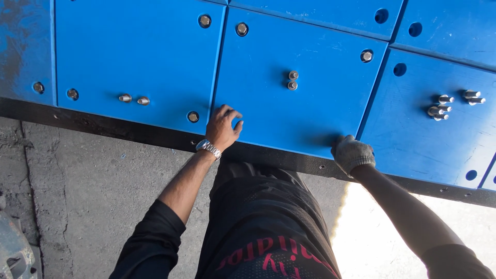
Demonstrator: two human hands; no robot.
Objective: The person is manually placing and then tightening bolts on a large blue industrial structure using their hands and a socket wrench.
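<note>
On the blue panel (299, 108), left hand (223, 127) and gloved right hand (352, 153) rest.

Blue square panel (294, 108) on a black frame

It lies flat among matching panels, bolts in its corners, two loose bolts (293, 80) apparently standing at its centre; the near edge overhangs the frame.

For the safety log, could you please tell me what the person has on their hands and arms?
The left hand is bare, with a silver metal watch on the wrist. The right hand wears a light grey knitted work glove. Both arms have black sleeves pushed up, leaving the forearms uncovered.
</note>
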